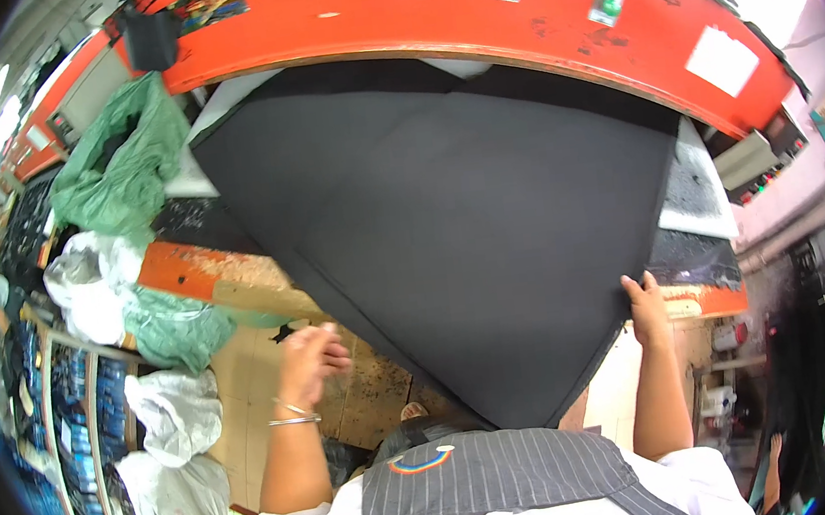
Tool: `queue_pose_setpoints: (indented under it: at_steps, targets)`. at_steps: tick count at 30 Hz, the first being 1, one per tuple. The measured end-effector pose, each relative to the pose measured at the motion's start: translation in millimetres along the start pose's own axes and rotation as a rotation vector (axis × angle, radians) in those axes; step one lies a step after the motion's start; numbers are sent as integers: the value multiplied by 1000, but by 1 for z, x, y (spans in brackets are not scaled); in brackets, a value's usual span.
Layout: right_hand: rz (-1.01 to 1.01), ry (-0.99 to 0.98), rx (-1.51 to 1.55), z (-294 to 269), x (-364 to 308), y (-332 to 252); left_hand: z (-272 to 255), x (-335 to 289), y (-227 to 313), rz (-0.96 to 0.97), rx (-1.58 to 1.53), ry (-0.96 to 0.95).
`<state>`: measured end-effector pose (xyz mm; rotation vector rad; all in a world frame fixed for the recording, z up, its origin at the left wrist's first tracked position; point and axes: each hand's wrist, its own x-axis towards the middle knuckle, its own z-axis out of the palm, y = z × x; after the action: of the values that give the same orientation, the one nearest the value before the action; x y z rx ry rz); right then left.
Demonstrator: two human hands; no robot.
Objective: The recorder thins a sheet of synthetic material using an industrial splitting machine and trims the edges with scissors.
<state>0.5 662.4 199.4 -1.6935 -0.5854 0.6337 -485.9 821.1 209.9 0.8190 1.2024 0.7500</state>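
A large black sheet of cloth (458,212) spreads over the press bed in front of me and hangs off its near edge, narrowing to a point at my apron. At its right edge my right hand (648,311) is closed, with the thumb over the border and the fingers mostly out of sight. Just outside the left edge of the cloth, my left hand (311,365) has its fingers curled together. A small gap shows between it and the cloth, and I see nothing in its fingers.
The red-orange machine beam (287,24) with push buttons crosses above the cloth's far side. A worn orange bed edge (224,277) juts out at left. Green plastic bags (117,168), white sacks (175,484) and a rack (78,423) stand left. Shelves (724,396) stand right.
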Motion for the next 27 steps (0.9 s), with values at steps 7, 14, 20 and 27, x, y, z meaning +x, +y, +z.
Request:
queue_pose_setpoints:
  at_steps: [7, 14, 20, 27]
  targets:
    - [-19, 168, -225, 12, 2, 31, -57, 87, 41, 359, -89, 112]
    - [106, 158, -124, 25, -13, 2, -36, 159, 77, 86, 321, 102]
    - [-9, 266, -573, 43, -3, 2, -14, 147, 103, 258, 428, 47]
    - [-39, 18, -567, 107, -21, -26, -78, 132, 127, 449, 276, -54]
